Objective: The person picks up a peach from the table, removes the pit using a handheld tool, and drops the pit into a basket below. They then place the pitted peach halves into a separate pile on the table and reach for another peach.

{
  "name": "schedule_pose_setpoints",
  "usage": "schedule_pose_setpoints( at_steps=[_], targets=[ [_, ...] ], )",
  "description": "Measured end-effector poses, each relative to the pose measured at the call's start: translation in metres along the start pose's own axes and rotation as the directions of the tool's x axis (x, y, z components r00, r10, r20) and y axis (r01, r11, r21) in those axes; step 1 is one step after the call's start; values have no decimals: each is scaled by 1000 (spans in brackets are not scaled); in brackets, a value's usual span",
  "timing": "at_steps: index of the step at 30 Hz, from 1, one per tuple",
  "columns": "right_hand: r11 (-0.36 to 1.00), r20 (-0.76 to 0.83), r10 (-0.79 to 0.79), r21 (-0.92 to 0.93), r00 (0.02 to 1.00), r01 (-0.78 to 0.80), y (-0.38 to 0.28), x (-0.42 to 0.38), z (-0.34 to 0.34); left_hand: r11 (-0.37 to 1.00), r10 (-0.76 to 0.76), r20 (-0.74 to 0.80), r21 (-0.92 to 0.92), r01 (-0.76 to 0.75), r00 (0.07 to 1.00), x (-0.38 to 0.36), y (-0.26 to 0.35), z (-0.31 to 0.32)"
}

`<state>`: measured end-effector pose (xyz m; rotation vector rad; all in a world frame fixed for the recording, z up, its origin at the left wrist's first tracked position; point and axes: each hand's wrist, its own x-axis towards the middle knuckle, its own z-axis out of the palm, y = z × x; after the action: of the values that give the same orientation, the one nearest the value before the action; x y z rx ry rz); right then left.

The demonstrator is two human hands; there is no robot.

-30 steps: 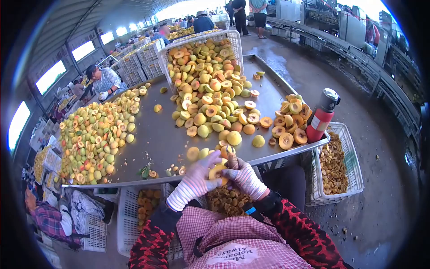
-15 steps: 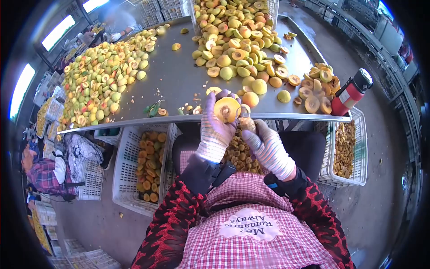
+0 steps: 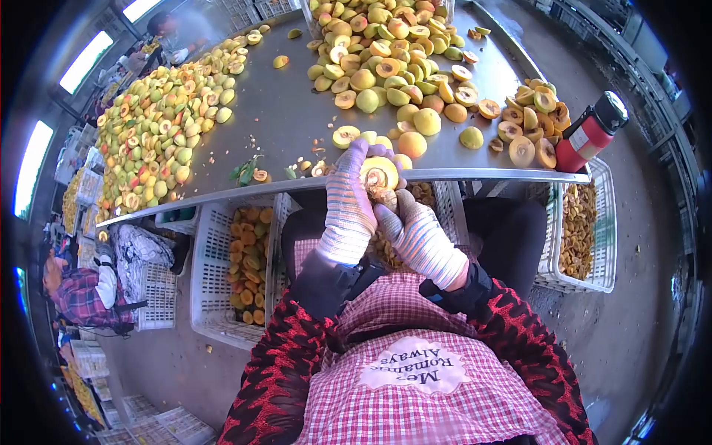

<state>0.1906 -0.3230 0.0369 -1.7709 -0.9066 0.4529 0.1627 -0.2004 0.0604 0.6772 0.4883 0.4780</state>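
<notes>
A halved yellow fruit (image 3: 380,172) is held in my gloved left hand (image 3: 350,200), its cut face and brown centre showing. My gloved right hand (image 3: 421,236) is closed around a small tool with a pale, brownish handle (image 3: 383,196); its ring-like tip is at the fruit's centre. Both hands are close together at the front edge of the metal table (image 3: 274,111). Just beyond them lie a cut half (image 3: 345,136) and a round orange-yellow fruit (image 3: 411,144). A large heap of halves (image 3: 386,67) stands farther back.
Another fruit heap (image 3: 159,126) covers the table's left. A red bottle (image 3: 589,133) stands at the right corner beside stacked halves (image 3: 530,122). Below are a crate of fruit (image 3: 202,285) and a crate of brownish pieces (image 3: 607,245). People sit at left (image 3: 89,293) and far back (image 3: 167,37).
My right hand has moved left and closer to my left hand, bringing the tool onto the fruit's cut face. The whole view has shifted slightly.
</notes>
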Motion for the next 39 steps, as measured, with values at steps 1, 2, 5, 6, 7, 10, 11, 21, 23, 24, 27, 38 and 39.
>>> schedule_pose_setpoints(
  at_steps=[1, 2, 5, 6, 7, 10, 11, 21, 23, 24, 27, 38, 39],
  targets=[
    [1000, -21, -27, -5, 999, 27, 4, -2, 3, 998, -7, -13, 67, 8, 1000, 2, 0, -1],
    [992, -66, -22, 119, 998, 30, 7, -3, 8, 990, -33, -29, 133, 36, 999, 4, -1, -3],
    [955, 90, 182, 220, 979, -198, 6, -2, 1, 983, 41, 2, 181, -41, 999, 4, -3, 0],
    [948, 115, 205, 225, 972, -227, 5, -1, -1, 993, -6, -21, 120, 9, 1000, 7, -3, 0],
    [939, 140, 228, 228, 963, -256, 3, -1, -3, 983, -9, -19, 181, 12, 1000, 6, -3, 0],
    [993, 34, 29, 111, 999, -32, 26, 1, 3, 913, 37, 82, 402, -67, 996, 4, -5, -5],
    [975, 103, 129, 170, 986, -146, 25, 2, 1, 855, 90, 169, 491, -163, 981, 6, -8, -12],
    [999, 63, 39, -37, 997, -36, 4, 9, -18, 978, -19, -77, 204, 34, 997, 13, -13, -1],
    [998, 45, -20, -62, 999, 23, 22, 12, -4, 995, 58, -105, 86, -49, 993, 17, -17, -4],
    [997, 44, -36, -73, 998, 39, 32, 13, 3, 992, 71, -106, 112, -59, 992, 16, -17, -4],
    [995, 28, -84, 60, 996, 83, 30, 18, 7, 976, 90, -84, 204, -71, 992, 8, -9, -3],
    [840, 268, 183, 458, 946, -292, -48, 4, -20, 869, 75, 309, 445, -215, 948, 45, 8, -43],
    [834, 284, 182, 463, 941, -301, -39, 5, -16, 862, 97, 306, 450, -233, 947, 47, 4, -48]
  ],
)
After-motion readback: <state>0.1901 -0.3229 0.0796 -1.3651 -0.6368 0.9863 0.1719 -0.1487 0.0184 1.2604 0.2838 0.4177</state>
